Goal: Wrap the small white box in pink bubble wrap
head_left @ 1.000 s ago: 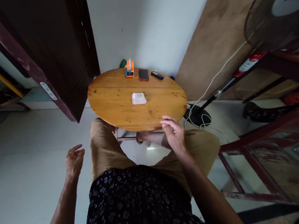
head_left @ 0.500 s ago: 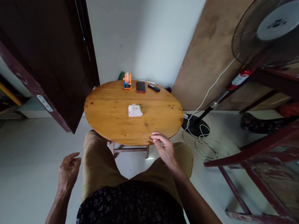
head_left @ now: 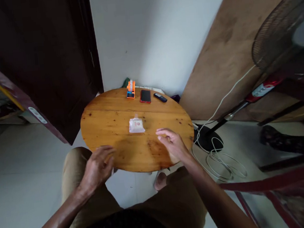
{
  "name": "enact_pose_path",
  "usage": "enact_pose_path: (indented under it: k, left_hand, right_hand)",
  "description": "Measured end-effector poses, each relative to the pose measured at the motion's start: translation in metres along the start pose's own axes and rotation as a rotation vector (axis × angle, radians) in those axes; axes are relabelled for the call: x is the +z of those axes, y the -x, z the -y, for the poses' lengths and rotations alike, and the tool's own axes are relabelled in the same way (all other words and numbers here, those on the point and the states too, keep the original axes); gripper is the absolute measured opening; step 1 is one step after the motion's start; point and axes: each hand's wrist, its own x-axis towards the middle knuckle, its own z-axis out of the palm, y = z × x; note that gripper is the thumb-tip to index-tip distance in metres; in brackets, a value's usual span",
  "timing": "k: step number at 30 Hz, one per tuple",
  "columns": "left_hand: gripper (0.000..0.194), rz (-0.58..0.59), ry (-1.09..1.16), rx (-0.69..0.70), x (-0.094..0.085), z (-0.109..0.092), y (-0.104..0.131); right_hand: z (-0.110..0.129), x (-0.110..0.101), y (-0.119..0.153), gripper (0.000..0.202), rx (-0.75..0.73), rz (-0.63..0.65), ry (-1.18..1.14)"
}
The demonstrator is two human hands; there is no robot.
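A small white packet (head_left: 136, 125) with faint reddish print lies in the middle of an oval wooden table (head_left: 106, 114). My left hand (head_left: 98, 165) hovers at the table's near left edge, fingers apart and bent, holding nothing. Over the right part of the tabletop is my right hand (head_left: 173, 142), also empty, its thumb and fingers parted. Both hands stay clear of the packet, one on either side of it.
Along the table's far edge are an orange tape dispenser (head_left: 131, 90), a phone with a red edge (head_left: 145, 96) and a dark remote-like device (head_left: 160, 97). A standing fan (head_left: 260, 92), loose white cable (head_left: 223, 161) and reddish wooden chair (head_left: 255, 185) occupy the right. A dark door (head_left: 56, 66) stands left.
My left hand has risen from beside my leg, moving right to the table edge. My right hand has moved forward over the tabletop. The view has come closer to the table.
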Motion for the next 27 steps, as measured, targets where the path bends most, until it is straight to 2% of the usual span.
enact_pose_path:
  k: [2, 4, 8, 11, 15, 19, 21, 27]
  left_hand:
    - [0.022, 0.042, -0.023, 0.174, 0.026, -0.018, -0.022]
    - [0.023, 0.077, -0.084, 0.27, 0.048, -0.032, -0.043]
    - [0.029, 0.094, -0.198, 0.311, 0.075, -0.039, -0.081]
    - [0.03, 0.061, -0.237, 0.303, 0.089, -0.032, -0.099]
    - [0.029, 0.01, -0.251, 0.282, 0.102, -0.019, -0.106]
    - [0.026, 0.008, -0.244, 0.265, 0.106, -0.013, -0.107]
    - [0.025, -0.001, -0.23, 0.261, 0.106, -0.012, -0.108]
    - [0.023, -0.007, -0.22, 0.252, 0.109, -0.008, -0.113]
  right_hand:
    - [-0.01, 0.004, -0.037, 0.02, 0.016, 0.047, -0.01]
    - [-0.019, 0.012, -0.07, 0.022, 0.071, 0.095, -0.035]
    - [-0.03, 0.035, -0.121, 0.028, 0.084, 0.316, -0.052]
    - [-0.035, 0.051, -0.142, 0.034, 0.069, 0.348, -0.047]
    - [-0.039, 0.067, -0.149, 0.031, 0.046, 0.336, -0.161]
    - [-0.043, 0.076, -0.145, 0.015, -0.034, 0.198, -0.294]
    - [-0.043, 0.077, -0.143, 0.015, -0.06, 0.166, -0.306]
    - [-0.03, 0.067, -0.137, 0.015, -0.188, 0.188, -0.247]
